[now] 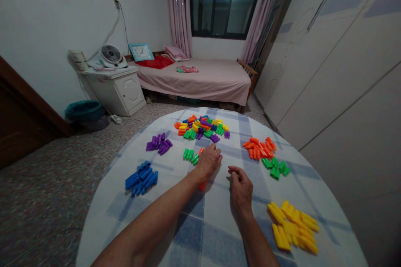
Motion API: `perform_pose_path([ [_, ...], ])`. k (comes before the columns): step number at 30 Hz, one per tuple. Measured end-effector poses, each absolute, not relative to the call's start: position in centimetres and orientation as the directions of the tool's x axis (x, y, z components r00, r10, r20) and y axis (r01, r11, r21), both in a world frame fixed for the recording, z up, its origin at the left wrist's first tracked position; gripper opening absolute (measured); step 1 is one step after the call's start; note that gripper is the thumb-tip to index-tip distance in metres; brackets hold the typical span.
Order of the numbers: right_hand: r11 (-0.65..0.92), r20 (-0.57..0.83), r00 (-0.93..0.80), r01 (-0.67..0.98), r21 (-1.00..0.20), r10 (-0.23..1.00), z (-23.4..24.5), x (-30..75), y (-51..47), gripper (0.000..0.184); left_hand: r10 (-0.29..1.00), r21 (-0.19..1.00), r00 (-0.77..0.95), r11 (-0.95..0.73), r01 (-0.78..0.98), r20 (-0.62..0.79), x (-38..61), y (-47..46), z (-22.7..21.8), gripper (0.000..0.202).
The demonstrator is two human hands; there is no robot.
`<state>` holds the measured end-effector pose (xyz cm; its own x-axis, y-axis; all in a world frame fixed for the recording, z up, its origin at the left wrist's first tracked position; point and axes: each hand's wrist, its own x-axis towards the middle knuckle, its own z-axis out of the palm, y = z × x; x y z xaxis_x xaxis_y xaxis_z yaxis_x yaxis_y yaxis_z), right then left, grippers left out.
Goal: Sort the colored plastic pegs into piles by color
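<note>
1. One red plastic peg (202, 185) is seen on the cloth, just beside the left hand (208, 162), near its wrist; whether anything is grasped by that hand cannot be told.
2. The right hand (240, 188) is held loosely curled and released, with nothing seen gripped.
3. Green pegs (190, 155) are laid just left of the left hand.
4. On the round checked tablecloth (200, 233), orange pegs (258, 148) and green pegs (275, 167) are placed right, yellow pegs (291, 227) near right, blue pegs (140, 178) left, purple pegs (158, 144) far left, and a mixed heap (202, 127) far.
</note>
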<state>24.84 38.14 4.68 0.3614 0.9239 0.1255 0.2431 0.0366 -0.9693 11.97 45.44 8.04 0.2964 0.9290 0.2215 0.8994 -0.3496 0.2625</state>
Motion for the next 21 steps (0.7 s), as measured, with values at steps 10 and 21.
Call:
perform_pose_path([
  [10,0.051,0.149,0.34,0.279,-0.959,0.929,4.6,24.9,38.2,0.034,0.946,0.242,0.315,-0.325,0.914,0.083,13.0,45.6,7.0,0.02],
  [21,-0.002,0.096,0.338,0.277,-0.961,0.936,4.4,24.7,38.0,0.033,0.914,0.363,-0.156,0.01,0.932,0.374,-1.8,47.6,12.4,0.027],
])
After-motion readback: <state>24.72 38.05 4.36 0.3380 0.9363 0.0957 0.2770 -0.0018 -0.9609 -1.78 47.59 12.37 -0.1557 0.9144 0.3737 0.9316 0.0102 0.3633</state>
